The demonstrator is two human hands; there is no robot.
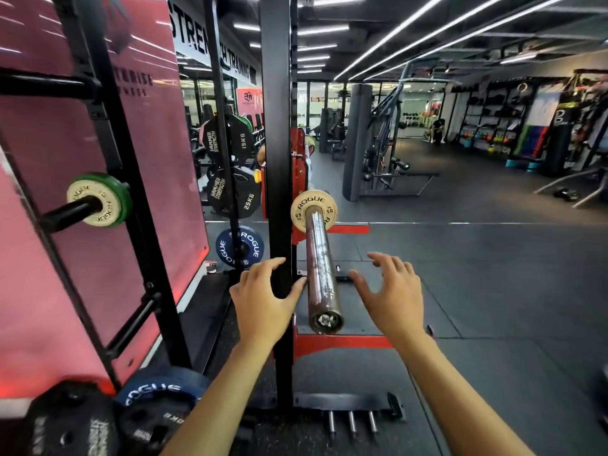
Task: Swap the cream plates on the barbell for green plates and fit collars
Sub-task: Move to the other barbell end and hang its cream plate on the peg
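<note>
The black rack upright (276, 159) fills the middle of my view, with the pink wall panel (82, 225) to its left; the barbell sleeve (320, 268) juts toward me just right of the upright, its end cap nearest; a cream plate (314, 210) sits at the far end of that sleeve, hard against the rack, with no collar that I can see outside it; on a storage peg (70, 210) at the left another cream plate (95, 202) hangs in front of a green plate (123, 199), which looks like my replacement. The step, as I judge it, is drawing the cream plate off; I should take it by the rim from both sides, keep it square to the sleeve so it does not bind, and slide it straight toward me. My left hand (263, 297) hovers beside the upright, fingers spread and holding nothing; my right hand (391, 291) floats to the right of the sleeve, palm down, fingers spread, also empty; both forearms reach forward, flanking the bar.
</note>
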